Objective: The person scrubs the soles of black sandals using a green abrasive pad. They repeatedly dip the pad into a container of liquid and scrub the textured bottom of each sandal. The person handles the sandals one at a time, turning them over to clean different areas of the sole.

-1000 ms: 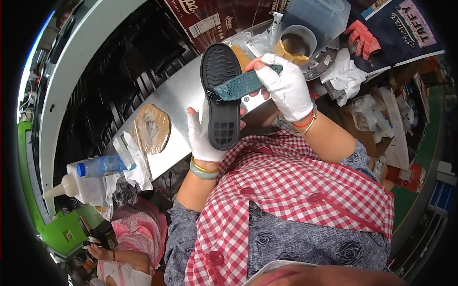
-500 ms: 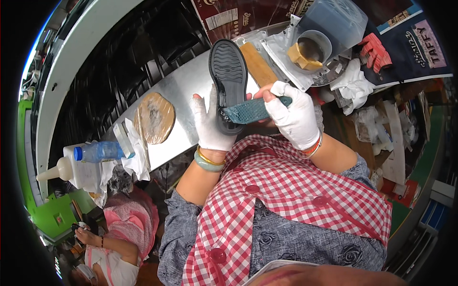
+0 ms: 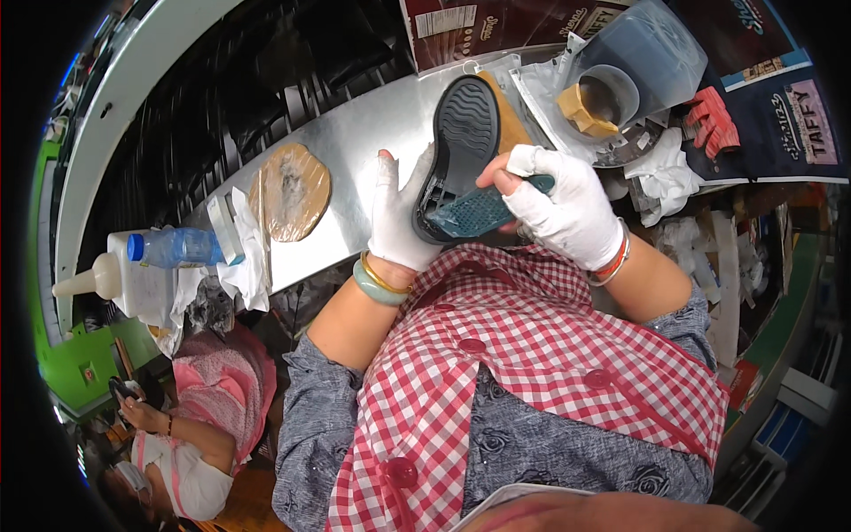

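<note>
A black shoe sole [image 3: 463, 133] is held tread side up over the metal bench, its heel end towards me. White fingerless glove on, my left hand [image 3: 399, 222] grips the sole's heel end along the left side. Its thumb stands up, and most of its fingers are hidden behind the sole. My right hand [image 3: 567, 204], gloved the same way, pinches one end of a teal textured flat piece [image 3: 474, 211] between thumb and fingers. The far end of that piece lies over the sole's heel area, where it appears to touch.
The metal bench [image 3: 346, 160] carries a plastic-wrapped brown disc [image 3: 295, 195], a blue-capped bottle [image 3: 177, 247] and a white squeeze bottle [image 3: 133, 277]. Beyond the sole are a wooden strip [image 3: 510, 111], a clear cup [image 3: 612, 97] and red gloves [image 3: 712, 122]. A co-worker [image 3: 191, 452] sits lower left.
The sole has tilted and its toe end has swung right, with my hands moving along. The teal piece stays at the heel in my right hand. The whole view has shifted slightly.
</note>
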Tool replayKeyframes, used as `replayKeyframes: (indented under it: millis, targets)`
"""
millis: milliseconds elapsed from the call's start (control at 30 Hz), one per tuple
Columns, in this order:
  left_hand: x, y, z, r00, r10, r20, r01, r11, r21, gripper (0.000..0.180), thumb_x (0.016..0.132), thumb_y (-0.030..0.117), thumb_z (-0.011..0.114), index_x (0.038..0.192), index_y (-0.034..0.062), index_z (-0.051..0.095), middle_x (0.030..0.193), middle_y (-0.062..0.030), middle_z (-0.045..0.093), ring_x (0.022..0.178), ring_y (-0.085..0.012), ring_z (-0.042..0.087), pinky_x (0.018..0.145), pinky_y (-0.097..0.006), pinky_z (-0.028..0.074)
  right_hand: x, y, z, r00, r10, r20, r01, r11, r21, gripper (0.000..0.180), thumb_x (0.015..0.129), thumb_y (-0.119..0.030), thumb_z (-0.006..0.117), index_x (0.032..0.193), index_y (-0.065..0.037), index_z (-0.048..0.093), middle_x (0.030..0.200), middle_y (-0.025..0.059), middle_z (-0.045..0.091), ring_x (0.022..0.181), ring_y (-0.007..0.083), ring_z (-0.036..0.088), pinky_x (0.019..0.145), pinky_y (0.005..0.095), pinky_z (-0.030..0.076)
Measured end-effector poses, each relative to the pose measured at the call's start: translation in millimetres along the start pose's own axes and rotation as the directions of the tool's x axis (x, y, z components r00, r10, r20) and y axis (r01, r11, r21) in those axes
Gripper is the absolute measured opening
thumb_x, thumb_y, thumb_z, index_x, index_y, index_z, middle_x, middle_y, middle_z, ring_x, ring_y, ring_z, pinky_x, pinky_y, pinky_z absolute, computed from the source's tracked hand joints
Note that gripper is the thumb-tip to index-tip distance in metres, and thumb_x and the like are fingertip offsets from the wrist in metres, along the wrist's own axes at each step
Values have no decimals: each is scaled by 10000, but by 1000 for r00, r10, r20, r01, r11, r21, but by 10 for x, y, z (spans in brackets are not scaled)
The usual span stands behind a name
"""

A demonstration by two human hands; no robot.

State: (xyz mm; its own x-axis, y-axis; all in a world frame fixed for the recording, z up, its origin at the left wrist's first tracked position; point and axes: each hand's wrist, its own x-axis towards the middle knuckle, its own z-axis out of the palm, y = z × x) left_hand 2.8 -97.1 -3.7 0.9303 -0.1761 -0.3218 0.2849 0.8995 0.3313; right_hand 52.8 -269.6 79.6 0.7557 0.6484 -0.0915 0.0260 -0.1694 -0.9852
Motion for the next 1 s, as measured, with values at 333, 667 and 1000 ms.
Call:
replayKeyframes:
  millis: [333,667,1000]
  targets:
    - [-64,133,-44,976,-155,151,119,967,224,849,844,727,226,1354,58,339,1151,-174,549,969,-243,603,746,-305,540,328,-309,24,933,172,315,-129,980,-154,248,900,-252,565,947,-15,622,786,23,595,512,67,527,512,197,438]
    - [-102,325,-141,904,-392,170,288,853,435,716,876,640,268,1278,62,401,960,-202,615,657,-314,664,502,-340,571,510,-431,193,877,186,444,-51,953,-300,244,893,-263,568,965,-38,630,814,24,621,477,71,507,516,209,423]
    - [-76,426,-367,877,-461,137,365,824,433,836,820,682,391,1332,22,352,1117,-241,538,885,-337,634,498,-436,578,491,-320,70,851,198,486,-70,961,-268,221,880,-244,592,935,-40,656,862,17,624,534,64,511,566,198,407]
